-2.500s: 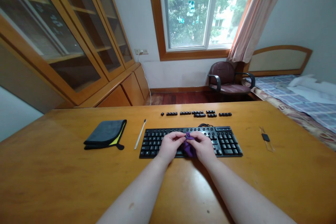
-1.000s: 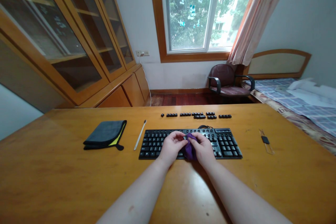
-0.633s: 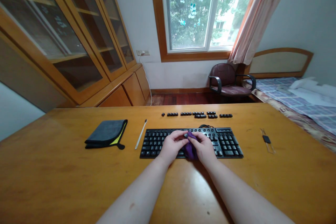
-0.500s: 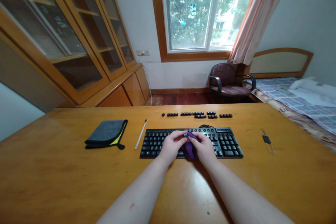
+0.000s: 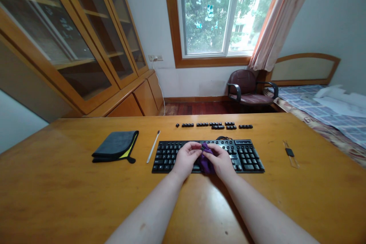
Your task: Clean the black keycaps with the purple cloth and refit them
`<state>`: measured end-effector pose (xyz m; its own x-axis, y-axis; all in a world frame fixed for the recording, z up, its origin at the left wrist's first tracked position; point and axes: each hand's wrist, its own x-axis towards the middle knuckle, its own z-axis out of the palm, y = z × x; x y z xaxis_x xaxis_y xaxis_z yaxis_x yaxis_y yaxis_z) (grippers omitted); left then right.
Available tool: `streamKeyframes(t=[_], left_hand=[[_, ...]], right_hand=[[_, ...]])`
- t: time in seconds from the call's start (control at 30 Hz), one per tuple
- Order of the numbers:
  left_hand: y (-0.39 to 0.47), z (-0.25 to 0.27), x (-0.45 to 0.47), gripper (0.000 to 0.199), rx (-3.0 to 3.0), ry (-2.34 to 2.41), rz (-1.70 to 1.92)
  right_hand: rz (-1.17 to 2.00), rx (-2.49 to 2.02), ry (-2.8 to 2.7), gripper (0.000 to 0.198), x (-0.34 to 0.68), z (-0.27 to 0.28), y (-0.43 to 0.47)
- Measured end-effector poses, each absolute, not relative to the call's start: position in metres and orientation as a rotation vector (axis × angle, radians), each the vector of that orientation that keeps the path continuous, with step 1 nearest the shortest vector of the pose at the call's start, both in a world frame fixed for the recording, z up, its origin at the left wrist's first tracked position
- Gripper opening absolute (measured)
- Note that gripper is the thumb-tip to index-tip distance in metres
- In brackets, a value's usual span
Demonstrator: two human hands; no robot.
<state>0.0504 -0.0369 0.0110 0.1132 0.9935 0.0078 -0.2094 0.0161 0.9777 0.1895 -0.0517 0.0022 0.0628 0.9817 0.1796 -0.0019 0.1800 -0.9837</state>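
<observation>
Pinching with fingers [image 5: 196, 154]: dark piece [image 5: 203, 147] in left hand [image 5: 184, 158], cloth [image 5: 207, 163] in right hand [image 5: 221, 160], meeting midway, over keyboard [image 5: 248, 156] lying left to right.

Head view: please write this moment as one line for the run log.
left hand: pinches small dark piece | right hand: holds purple cloth | keyboard: below both hands | loose keys: beyond keyboard

1. Keyboard [image 5: 249, 156]: black, full-length with a number pad, lying flat, its long sides running left to right.
2. Purple cloth [image 5: 207, 164]: soft, crumpled into folds, over the keyboard's middle, drooping toward its near edge.
3. Small dark piece [image 5: 203, 148]: at the cloth's upper end, above the keyboard, partly covered; shape unclear.
</observation>
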Motion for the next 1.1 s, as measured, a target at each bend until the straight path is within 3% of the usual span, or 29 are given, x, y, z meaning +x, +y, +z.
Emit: streamKeyframes(t=[0.63,1.1], left_hand=[[-0.0383,0.0111,0.0486,0.015,1.216,1.053,1.168],[-0.0384,0.0102,0.0484,0.012,1.259,1.016,1.229]], right_hand=[[1.013,-1.086,-1.163,0.008,0.1939,0.0050,-0.0517],[1.024,-1.065,-1.247,0.019,0.1905,0.0018,-0.0518]])
